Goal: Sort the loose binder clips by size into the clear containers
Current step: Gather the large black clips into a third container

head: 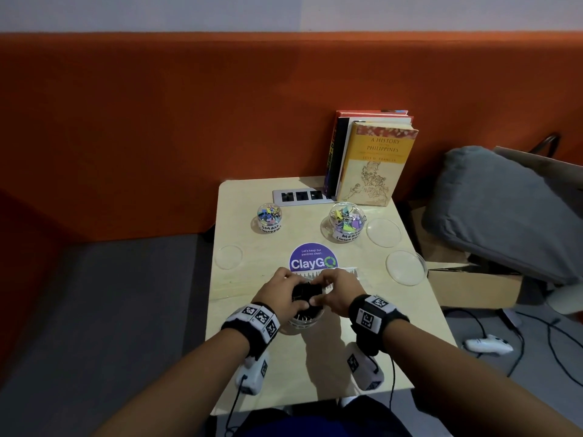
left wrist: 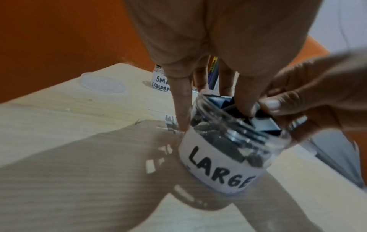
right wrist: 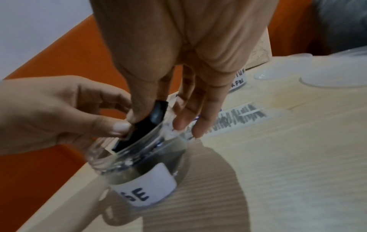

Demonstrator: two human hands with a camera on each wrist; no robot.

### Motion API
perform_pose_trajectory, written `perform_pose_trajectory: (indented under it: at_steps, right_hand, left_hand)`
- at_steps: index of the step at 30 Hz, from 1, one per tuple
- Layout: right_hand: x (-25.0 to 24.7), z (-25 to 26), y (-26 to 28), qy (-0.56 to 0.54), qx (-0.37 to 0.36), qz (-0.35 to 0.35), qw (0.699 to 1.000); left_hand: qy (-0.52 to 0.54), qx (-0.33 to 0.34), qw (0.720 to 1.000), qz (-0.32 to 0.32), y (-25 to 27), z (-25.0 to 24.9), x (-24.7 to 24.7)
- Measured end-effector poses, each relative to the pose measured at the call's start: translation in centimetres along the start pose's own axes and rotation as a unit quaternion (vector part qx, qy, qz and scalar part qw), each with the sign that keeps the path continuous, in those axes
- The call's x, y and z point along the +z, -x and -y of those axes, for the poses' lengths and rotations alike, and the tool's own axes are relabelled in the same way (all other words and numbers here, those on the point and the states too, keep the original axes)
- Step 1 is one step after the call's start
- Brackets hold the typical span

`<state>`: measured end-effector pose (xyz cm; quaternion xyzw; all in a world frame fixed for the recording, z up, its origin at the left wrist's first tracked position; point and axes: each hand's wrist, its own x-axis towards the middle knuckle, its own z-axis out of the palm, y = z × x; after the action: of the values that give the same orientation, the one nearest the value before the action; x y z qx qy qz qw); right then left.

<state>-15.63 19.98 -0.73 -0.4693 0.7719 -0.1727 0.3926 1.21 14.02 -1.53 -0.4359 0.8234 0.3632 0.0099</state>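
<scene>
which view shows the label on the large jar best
The left wrist view: the white label on the large jar faces that camera and reads LARGE almost whole. The right wrist view catches only its end, the letters GE. In the head view both hands cover the jar, and the label is a dim unreadable strip.

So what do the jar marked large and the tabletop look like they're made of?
Jar marked large: seemingly clear glossy plastic; contents show through its wall, and the rim is threaded, with a white paper label. Tabletop: pale wood or wood-look laminate, matte, with visible grain lines.
</scene>
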Motion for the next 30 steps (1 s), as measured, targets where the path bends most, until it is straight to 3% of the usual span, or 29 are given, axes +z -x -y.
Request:
perform_pose_trajectory:
  at_steps: [6, 12, 16, 24, 26, 30]
  right_hand:
    - [-1.3, -0.6, 0.4, 0.043, -0.043, -0.010, 0.998]
    - [-0.8, -0.4, 0.6, 0.035, -0.049, -0.026, 0.998]
    - [-0.3, -0.6, 1.0, 0.043, -0.058, -0.028, 0.997]
    - [1.1, 0.2, 0.4, 0.030, -0.046, -0.057, 0.997]
    - [1.4, 0.4, 0.4, 0.024, -0.036, -0.073, 0.996]
    - [1.2, 1.0, 0.1, -0.043, 0.054, -0.053, 0.996]
  left_hand:
    - [0.000, 0.035, 0.999, -0.005, 0.1, 0.1, -0.8]
    - [-0.021, 0.045, 0.997, -0.062, 1.5, 0.3, 0.1]
    - [-0.095, 0.036, 0.994, -0.034, 1.9, 0.5, 0.4]
    - [-0.040, 0.028, 0.998, -0.029, 1.4, 1.1, 0.2]
    - [-0.039, 0.021, 0.998, -0.035, 1.3, 1.1, 0.1]
    - [-0.015, -0.002, 0.999, -0.040, 0.6, 0.7, -0.1]
